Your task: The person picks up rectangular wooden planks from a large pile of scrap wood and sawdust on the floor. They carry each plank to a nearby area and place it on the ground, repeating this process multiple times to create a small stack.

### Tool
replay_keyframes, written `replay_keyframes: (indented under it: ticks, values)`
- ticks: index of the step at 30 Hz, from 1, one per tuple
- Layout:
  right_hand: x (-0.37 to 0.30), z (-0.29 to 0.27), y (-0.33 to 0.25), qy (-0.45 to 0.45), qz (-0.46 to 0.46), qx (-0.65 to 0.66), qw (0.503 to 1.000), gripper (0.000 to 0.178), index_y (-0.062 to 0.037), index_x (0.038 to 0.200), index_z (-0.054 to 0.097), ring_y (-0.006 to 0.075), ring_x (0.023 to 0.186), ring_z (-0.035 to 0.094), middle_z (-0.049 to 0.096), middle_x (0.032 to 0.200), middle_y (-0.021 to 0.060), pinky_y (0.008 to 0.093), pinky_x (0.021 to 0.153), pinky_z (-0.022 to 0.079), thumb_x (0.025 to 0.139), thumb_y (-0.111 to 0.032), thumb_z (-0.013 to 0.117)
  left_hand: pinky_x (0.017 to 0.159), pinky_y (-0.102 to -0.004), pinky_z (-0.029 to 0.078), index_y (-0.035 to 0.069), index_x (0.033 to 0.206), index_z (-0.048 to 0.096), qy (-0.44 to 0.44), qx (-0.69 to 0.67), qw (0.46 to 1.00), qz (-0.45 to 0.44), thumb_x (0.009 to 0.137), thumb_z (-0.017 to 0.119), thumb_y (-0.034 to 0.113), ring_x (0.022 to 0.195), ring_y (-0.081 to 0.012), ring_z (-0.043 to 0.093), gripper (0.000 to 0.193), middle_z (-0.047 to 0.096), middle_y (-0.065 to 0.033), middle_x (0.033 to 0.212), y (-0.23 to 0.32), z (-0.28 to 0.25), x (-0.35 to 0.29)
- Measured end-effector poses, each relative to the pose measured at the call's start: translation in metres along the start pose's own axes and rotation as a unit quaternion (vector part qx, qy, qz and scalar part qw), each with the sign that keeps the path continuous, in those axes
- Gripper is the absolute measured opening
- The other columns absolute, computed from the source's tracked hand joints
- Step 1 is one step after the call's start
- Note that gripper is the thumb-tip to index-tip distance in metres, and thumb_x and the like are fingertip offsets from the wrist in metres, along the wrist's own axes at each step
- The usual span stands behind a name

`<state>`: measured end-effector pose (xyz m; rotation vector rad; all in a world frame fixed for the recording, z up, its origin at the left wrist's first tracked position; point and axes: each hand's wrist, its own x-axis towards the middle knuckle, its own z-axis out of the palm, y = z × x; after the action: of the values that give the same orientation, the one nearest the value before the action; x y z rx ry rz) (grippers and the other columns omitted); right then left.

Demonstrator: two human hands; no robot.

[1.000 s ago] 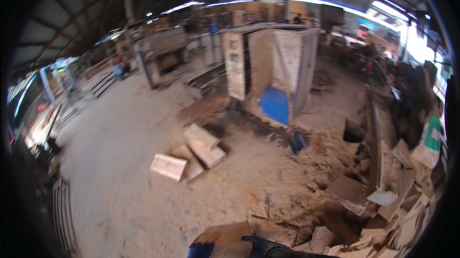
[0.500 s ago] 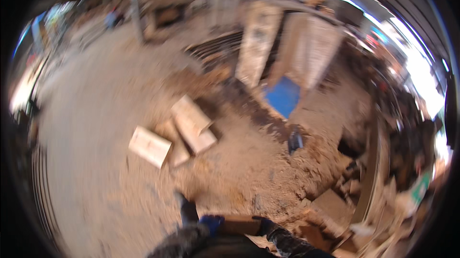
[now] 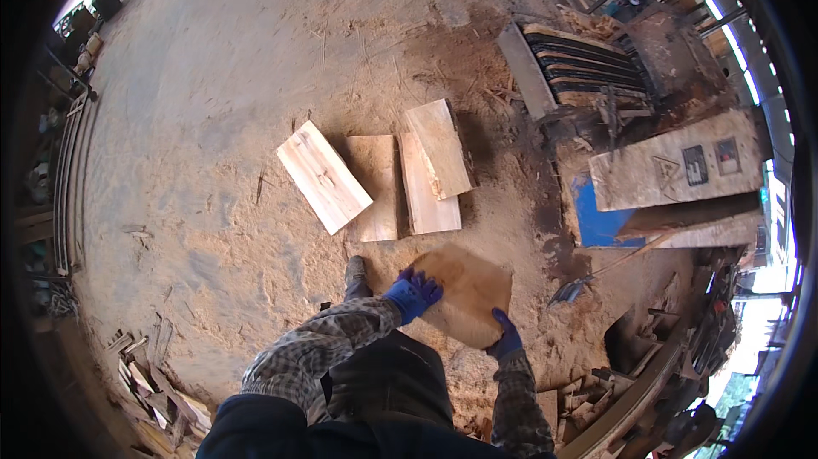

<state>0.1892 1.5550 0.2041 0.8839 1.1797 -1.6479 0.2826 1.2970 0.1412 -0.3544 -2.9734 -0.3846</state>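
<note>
Both my hands wear blue gloves and hold a brown wooden board (image 3: 467, 291) in front of my body, above the floor. My left hand (image 3: 413, 294) grips its left edge, with fingers lying over the upper face. The right edge is in my right hand (image 3: 504, 334), the thumb showing on top and the other fingers mostly hidden. Just beyond, on the floor, lie a pale board (image 3: 324, 176) set at a slant, a duller board (image 3: 373, 182) beside it, and two boards at the right, the upper board (image 3: 440, 148) overlapping the lower board (image 3: 429, 203).
A machine with a light metal housing (image 3: 673, 169) and a blue panel (image 3: 596, 213) stands at the right. Behind it is a slatted rack (image 3: 588, 67). A shovel (image 3: 569, 290) lies near the machine. Wood scraps (image 3: 158, 391) pile up at lower left, more offcuts (image 3: 588, 404) at lower right. Sawdust covers the floor.
My view has swung right and tilted down. The board in my hands has come up and forward from close to my body, its broad face now showing. The floor boards look unmoved.
</note>
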Motion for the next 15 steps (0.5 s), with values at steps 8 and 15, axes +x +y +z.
replay_keyframes:
  ticks: [8,15]
  values:
    - [0.211,0.138,-0.047,-0.041,-0.112,-0.173,0.978,0.052,-0.0065,0.117,0.047,0.0241,0.09,0.059,0.059,0.1,0.0097,0.0387,0.075,0.05,0.072,-0.022,0.068,0.092,-0.0516,0.032,0.008,0.11,0.049,0.012,-0.015,0.972,-0.236,0.072,0.048,0.019,0.107,-0.0331,0.047,0.039,0.049,-0.0122,0.115,-0.135,0.06,-0.003]
    - [0.269,0.226,-0.03,-0.14,0.075,-0.214,0.964,0.048,-0.0044,0.112,0.05,0.0243,0.081,0.061,0.06,0.095,0.0123,0.0378,0.072,0.051,0.072,-0.024,0.069,0.092,-0.0516,0.029,0.007,0.12,0.041,-0.095,-0.024,0.912,-0.398,0.065,0.055,0.021,0.11,-0.0321,0.041,0.058,0.044,-0.0133,0.119,-0.152,0.047,-0.049]
